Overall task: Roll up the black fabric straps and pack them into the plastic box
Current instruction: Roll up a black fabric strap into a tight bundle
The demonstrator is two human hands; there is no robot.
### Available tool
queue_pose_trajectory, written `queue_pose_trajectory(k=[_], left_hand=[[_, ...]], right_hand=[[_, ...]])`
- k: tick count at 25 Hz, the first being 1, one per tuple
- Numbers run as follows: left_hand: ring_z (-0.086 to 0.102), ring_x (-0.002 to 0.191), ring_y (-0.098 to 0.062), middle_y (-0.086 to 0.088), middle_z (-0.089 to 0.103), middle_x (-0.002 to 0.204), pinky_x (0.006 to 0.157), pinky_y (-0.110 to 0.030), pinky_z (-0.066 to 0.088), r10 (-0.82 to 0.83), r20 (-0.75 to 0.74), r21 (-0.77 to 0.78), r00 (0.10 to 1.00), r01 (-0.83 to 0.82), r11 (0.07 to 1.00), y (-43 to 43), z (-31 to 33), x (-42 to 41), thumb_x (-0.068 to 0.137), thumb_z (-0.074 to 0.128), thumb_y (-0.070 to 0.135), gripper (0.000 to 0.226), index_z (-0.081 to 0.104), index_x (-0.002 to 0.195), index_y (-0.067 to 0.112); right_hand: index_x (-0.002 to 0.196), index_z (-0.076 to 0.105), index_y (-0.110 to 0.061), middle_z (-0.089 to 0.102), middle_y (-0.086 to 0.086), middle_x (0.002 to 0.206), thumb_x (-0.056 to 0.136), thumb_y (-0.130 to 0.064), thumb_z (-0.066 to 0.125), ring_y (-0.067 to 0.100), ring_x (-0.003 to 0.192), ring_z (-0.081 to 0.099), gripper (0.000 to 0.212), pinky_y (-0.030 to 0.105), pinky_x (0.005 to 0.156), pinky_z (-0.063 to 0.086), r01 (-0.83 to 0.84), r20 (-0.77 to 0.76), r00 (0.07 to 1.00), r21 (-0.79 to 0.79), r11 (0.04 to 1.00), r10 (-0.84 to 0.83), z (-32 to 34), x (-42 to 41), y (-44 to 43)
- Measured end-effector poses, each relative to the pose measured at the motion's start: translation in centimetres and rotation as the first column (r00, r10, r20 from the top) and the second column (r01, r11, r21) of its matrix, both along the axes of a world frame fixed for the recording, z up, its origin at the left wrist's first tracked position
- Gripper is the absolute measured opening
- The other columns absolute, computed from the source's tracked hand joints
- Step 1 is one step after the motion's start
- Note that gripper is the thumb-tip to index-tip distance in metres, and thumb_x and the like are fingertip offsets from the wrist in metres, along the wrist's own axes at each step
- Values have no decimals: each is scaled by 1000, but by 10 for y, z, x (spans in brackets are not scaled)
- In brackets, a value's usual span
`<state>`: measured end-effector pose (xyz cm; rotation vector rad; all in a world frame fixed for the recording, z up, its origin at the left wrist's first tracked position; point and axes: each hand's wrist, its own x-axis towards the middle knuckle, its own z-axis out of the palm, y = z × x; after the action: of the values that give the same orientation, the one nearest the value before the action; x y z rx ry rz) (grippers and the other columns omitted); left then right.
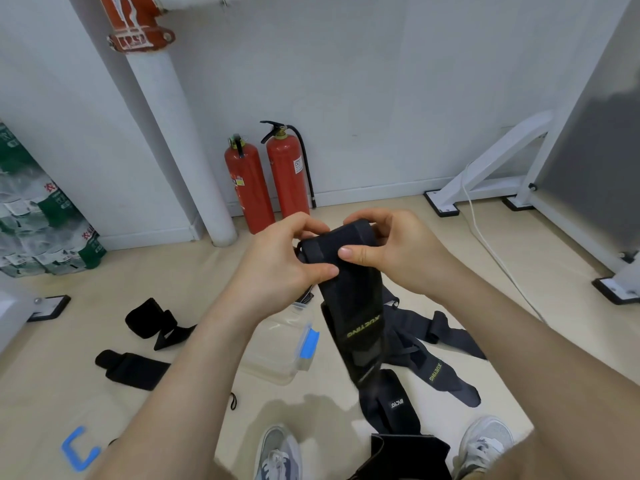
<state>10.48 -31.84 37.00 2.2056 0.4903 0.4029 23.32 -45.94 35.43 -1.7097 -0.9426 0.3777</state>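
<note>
Two hands are gripping a half-rolled black strap [349, 292] above the floor.
Near the grey shoes [277, 452], flat dark loose straps [433, 341] are lying tangled, just beside the clear rectangular plastic box [277, 344] with blue clips. Above the box, the left hand [277, 265] and the right hand [398, 251] are both pinching the thick rolled end of the woven strap, and its tail is hanging down. Two red cylindrical extinguishers [247, 188] are standing at the wall.

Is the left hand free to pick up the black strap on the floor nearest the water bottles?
Probably not yet: the left hand and right hand both grip the half-rolled strap. The floor strap lies uncovered, so the way looks free once the left hand lets go.
</note>
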Motion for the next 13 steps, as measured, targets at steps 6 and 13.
queue_pose_trajectory(k=[6,13], left_hand=[[64,87,-4,13,70,95,81,-36,54,-129,3,264,992,124,957,0,-2,-1,92,67,30,25,67,117,31],[65,70,-17,2,70,79,62,-39,54,-186,83,8,979,186,983,-4,2,-3,97,59,29,14,70,106,24]], right_hand=[[101,66,-32,73,-12,91,75,-10,85,9,88,70,40,31,79,59,-121,-50,992,-49,991,118,1,7,-8],[89,68,-26,70,-20,70,83,-25,75,-4,69,65,9,12,64,47,-228,-89,971,-95,969,220,15,9,-17]])
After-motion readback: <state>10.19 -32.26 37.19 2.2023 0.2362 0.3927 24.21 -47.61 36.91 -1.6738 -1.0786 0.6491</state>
